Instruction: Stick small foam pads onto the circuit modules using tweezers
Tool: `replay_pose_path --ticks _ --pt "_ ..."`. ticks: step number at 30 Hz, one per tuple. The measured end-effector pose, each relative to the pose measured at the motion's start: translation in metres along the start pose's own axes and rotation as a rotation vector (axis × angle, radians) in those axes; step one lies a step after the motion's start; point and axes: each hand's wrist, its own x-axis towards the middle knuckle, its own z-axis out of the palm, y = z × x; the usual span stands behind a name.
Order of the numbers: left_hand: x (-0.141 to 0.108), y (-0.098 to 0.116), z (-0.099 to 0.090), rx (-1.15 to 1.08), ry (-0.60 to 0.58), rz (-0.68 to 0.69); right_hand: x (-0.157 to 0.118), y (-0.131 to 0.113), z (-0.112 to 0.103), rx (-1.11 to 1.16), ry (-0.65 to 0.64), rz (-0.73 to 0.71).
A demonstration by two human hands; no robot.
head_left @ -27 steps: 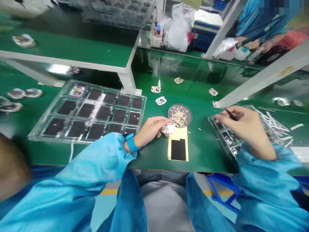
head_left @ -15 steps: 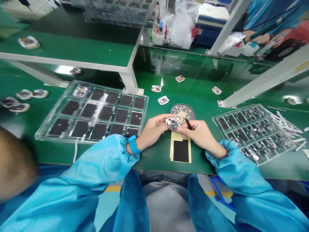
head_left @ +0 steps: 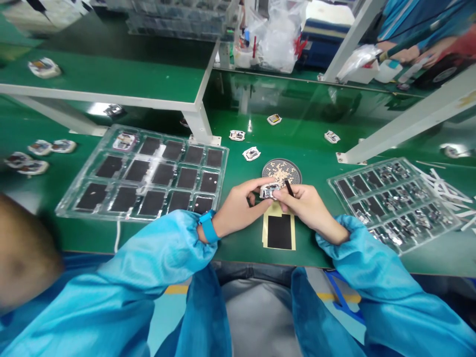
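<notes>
Two hands are working near the front edge of the green counter (head_left: 238, 248), the left hand (head_left: 238, 210) pinching a small white module (head_left: 269, 191), the right hand (head_left: 307, 208) narrowly gripping black tweezers (head_left: 289, 188), while black pads (head_left: 187, 177) are still filling a clear plastic tray (head_left: 223, 168).

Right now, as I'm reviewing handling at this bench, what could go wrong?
The black tweezers in the right hand sit close to the small white module in the left hand, so they might scratch it. If dropped, the module could land on the round mesh tray and scatter its loose beige pieces.
</notes>
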Motion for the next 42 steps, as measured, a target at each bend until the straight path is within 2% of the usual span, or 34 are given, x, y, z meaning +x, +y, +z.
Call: replay_pose_path --ticks 5,8,10,13,16,18,23,29,33,36,39,42 --pt "0.001 -0.001 -0.001 0.133 0.033 0.127 0.0 0.001 0.0 -0.022 -0.001 -0.014" --pt "0.002 0.001 -0.002 0.112 0.058 0.105 0.001 0.004 0.004 -0.015 0.105 -0.047" --pt "0.003 0.003 -0.001 0.009 0.059 0.021 0.002 0.007 0.008 0.071 0.178 -0.105" --pt "0.005 0.005 0.001 -0.248 -0.001 -0.075 0.003 0.009 0.013 0.196 0.174 -0.177" --pt "0.005 0.005 0.004 -0.482 -0.069 -0.101 0.003 0.007 0.018 0.233 0.171 -0.165" --pt "0.006 0.004 0.006 -0.523 -0.057 -0.094 0.003 0.007 0.019 0.252 0.165 -0.14" --pt "0.004 0.0 0.009 -0.392 0.007 -0.02 0.003 0.009 0.019 0.126 0.136 -0.126" --pt "0.001 0.002 0.012 0.046 0.027 0.028 0.005 0.007 0.017 0.016 0.243 -0.127" --pt "0.004 0.001 0.016 0.099 0.13 0.082 0.01 0.006 0.018 0.006 0.292 -0.168" --pt "0.008 0.0 0.017 0.095 0.132 0.088 0.013 0.006 0.015 -0.068 0.276 -0.205" --pt "0.01 -0.001 0.014 0.132 0.097 0.088 0.013 0.004 0.005 -0.261 0.313 -0.329" --pt "0.01 0.0 0.011 0.227 0.078 0.123 0.01 0.002 -0.005 -0.382 0.355 -0.534"
